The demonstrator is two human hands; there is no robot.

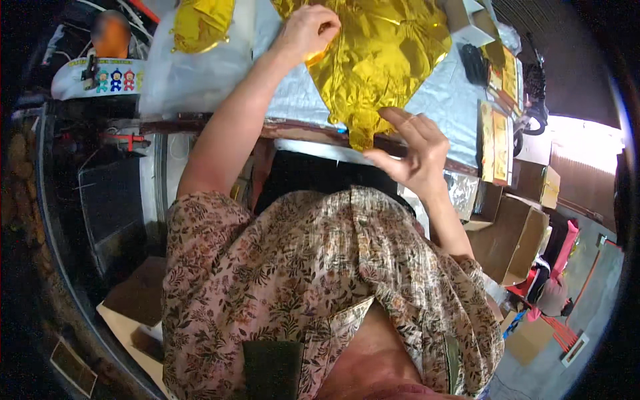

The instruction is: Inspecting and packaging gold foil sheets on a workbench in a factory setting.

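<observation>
A shiny gold foil sheet, looking like a flat foil balloon (380, 60), lies on the table and narrows to a short tail at the near edge. My left hand (308, 35) rests at its upper left side with the fingers curled in; whatever they may pinch is hidden. Beside the tail, my right hand (419, 143) is open, thumb and fingers spread apart. Its fingertips reach the foil's lower right edge, and the thumb is close to the tail's end. A second gold foil piece (203, 25) lies farther left on clear plastic.
The table has a pale blue cover (437, 100) and a worn front edge. At the right stand a white box (470, 23), a dark bundle (472, 63) and yellow printed packs (495, 143). Cardboard boxes (507, 240) sit lower right, another (133, 333) lower left.
</observation>
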